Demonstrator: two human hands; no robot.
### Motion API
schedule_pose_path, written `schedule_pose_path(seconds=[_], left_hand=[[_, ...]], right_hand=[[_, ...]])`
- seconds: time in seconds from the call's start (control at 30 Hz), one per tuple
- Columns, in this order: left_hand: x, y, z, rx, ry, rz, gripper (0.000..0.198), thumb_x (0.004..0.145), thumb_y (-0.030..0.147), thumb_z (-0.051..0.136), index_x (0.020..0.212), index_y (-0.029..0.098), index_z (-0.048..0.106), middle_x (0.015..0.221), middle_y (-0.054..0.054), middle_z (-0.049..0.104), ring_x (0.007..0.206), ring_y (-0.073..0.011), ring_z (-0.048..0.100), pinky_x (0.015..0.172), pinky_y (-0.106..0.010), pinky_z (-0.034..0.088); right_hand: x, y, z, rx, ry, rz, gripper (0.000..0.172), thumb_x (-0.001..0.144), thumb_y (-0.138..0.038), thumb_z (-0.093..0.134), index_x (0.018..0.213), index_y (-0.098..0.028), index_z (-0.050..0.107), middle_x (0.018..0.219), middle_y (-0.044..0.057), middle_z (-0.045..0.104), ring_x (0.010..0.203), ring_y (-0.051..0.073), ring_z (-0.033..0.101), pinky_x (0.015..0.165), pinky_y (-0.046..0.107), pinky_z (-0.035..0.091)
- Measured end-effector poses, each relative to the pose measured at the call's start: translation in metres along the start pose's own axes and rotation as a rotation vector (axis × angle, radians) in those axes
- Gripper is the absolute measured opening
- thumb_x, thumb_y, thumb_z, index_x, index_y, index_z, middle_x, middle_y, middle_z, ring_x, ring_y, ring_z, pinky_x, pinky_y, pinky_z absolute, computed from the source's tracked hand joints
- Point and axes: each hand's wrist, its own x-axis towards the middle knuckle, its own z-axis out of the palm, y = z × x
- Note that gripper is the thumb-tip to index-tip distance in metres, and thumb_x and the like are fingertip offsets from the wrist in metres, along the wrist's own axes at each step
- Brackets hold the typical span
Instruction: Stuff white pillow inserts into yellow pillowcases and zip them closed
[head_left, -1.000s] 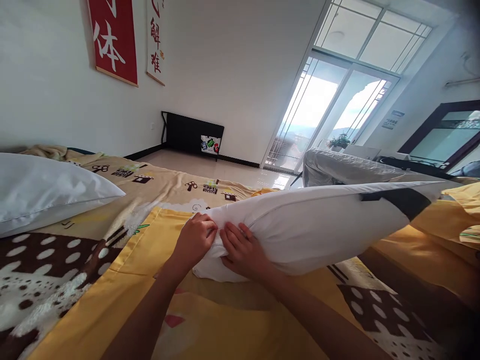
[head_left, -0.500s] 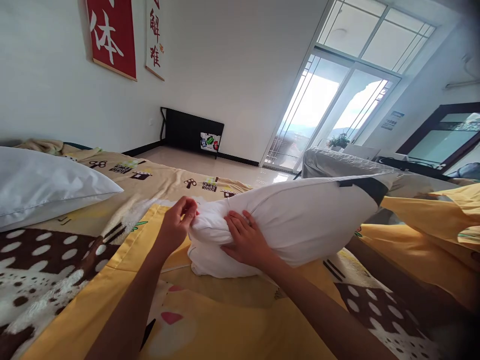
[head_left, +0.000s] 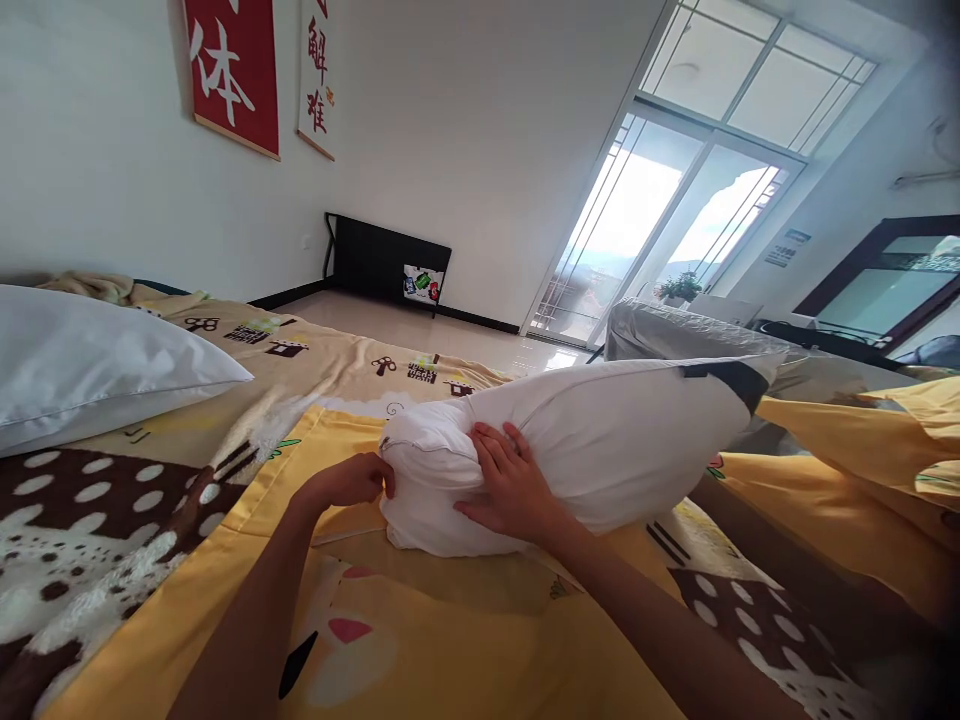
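Observation:
A white pillow (head_left: 622, 430) with a dark patch near its far end lies in front of me, its near end bunched up. It rests on a yellow pillowcase (head_left: 450, 640) printed with pink and black shapes. My right hand (head_left: 514, 485) grips the pillow's near part, fingers over the top and thumb apart from them. At the pillow's left end is my left hand (head_left: 352, 482), its fingers curled closed against the edge where white and yellow cloth meet. What its fingertips hold is hidden.
Another white pillow (head_left: 97, 365) lies at the left on the patterned blanket (head_left: 112, 490). More yellow cloth (head_left: 847, 490) is at the right. Behind it stands something wrapped in silvery plastic (head_left: 675, 330). A black folded panel (head_left: 382, 260) leans by the far wall.
My left hand has moved down from the top of the pillow's end to its lower left side. The right hand has slid slightly to the right on the pillow.

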Motion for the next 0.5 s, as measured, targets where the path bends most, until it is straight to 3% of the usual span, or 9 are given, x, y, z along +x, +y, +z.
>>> schedule_pose_path(seconds=[0.13, 0.37, 0.5], left_hand=[[0.013, -0.007, 0.009, -0.058, 0.025, -0.045, 0.022, 0.052, 0.017, 0.040, 0.061, 0.019, 0.061, 0.069, -0.002, 0.066, 0.062, -0.0178, 0.059, 0.057, -0.026, 0.044], [0.027, -0.016, 0.027, -0.057, 0.211, -0.057, 0.021, 0.057, 0.018, 0.046, 0.073, 0.018, 0.060, 0.090, -0.007, 0.070, 0.087, -0.0242, 0.060, 0.073, -0.031, 0.047], [0.015, -0.008, 0.015, -0.100, 0.236, -0.067, 0.011, 0.054, 0.015, 0.043, 0.056, 0.019, 0.053, 0.059, -0.003, 0.062, 0.060, -0.0185, 0.057, 0.056, -0.027, 0.044]], right_hand=[[-0.013, -0.014, -0.008, -0.098, -0.019, -0.007, 0.103, 0.072, -0.071, 0.058, 0.141, 0.001, 0.034, 0.137, 0.023, 0.048, 0.137, 0.030, 0.031, 0.117, 0.048, 0.012], [-0.018, -0.033, 0.011, -0.171, -0.076, 0.017, 0.099, 0.078, -0.071, 0.051, 0.142, 0.002, 0.033, 0.140, 0.022, 0.046, 0.140, 0.030, 0.026, 0.115, 0.047, 0.017], [-0.018, -0.034, 0.019, -0.171, -0.036, 0.009, 0.097, 0.079, -0.075, 0.044, 0.138, 0.003, 0.040, 0.141, 0.021, 0.045, 0.140, 0.028, 0.026, 0.117, 0.046, 0.008]])
